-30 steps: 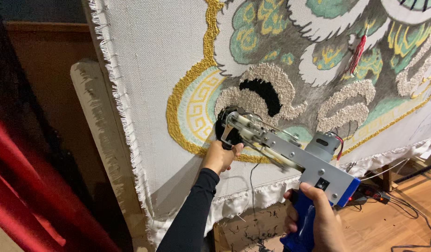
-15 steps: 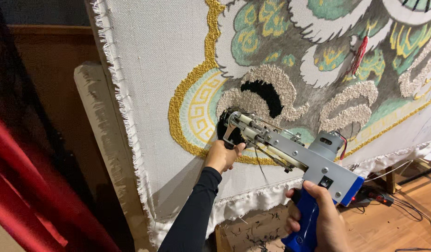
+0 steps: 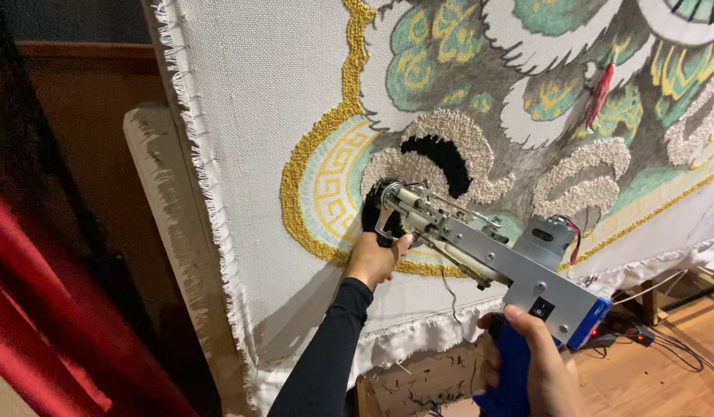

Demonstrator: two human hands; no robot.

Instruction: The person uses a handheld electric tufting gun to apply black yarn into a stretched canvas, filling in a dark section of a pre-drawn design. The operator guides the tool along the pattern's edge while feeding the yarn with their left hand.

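The tufting gun is pressing its tip against the cloth, at a black patch just beside the gold border. The left hand is gripping the gun's front handle, touching the cloth. The right hand is wrapping closed around the blue rear handle, lower right.

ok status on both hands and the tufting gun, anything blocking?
Left hand grips front handle. Right hand on blue rear grip. Tufting gun nose against stretched cloth, at black patch. Nothing in the way.
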